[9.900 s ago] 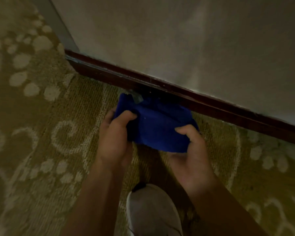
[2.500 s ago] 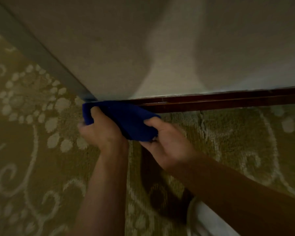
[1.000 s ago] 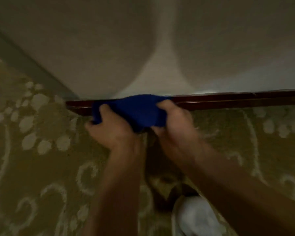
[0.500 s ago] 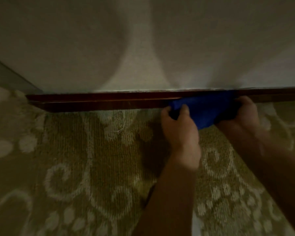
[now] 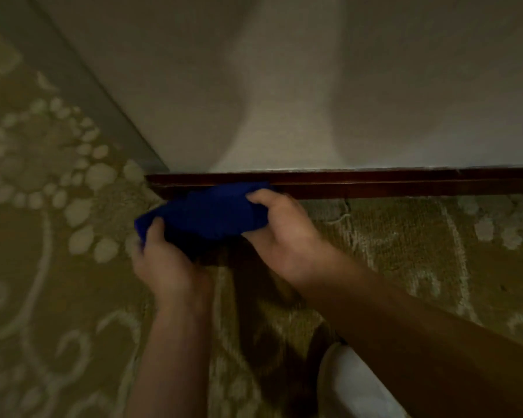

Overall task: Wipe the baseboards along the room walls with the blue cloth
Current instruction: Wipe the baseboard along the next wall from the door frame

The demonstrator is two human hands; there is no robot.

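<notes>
You are crouched low, looking down at a pale wall (image 5: 284,86) that meets a patterned olive carpet (image 5: 58,267). Along the foot of the wall, beyond your fingertips, runs a dark reddish wooden baseboard (image 5: 405,184). Its left end stops at a corner, just past the fingers of your left hand, where a grey strip (image 5: 82,95) angles away up and to the left.

Bunched between your two hands is the blue cloth (image 5: 212,209). Its far edge is pressed against the baseboard near that left end, while the near part sags toward the carpet. Holding it wadded this way likely gives you a thick pad to push into the grooved face of the wood.

Your right hand (image 5: 284,236) grips the cloth's right side, fingers curled closed over the top edge and touching the baseboard, so this hand seems to supply the pressure. Your left hand (image 5: 166,260) pinches the cloth's lower left corner, thumb on top, fingers folded under; it sits further from the wall and appears to steady the wad.

A pale rounded shape, probably your shoe (image 5: 354,387), shows below your right forearm.

To the right of your right fingers, the baseboard runs on uncovered.
</notes>
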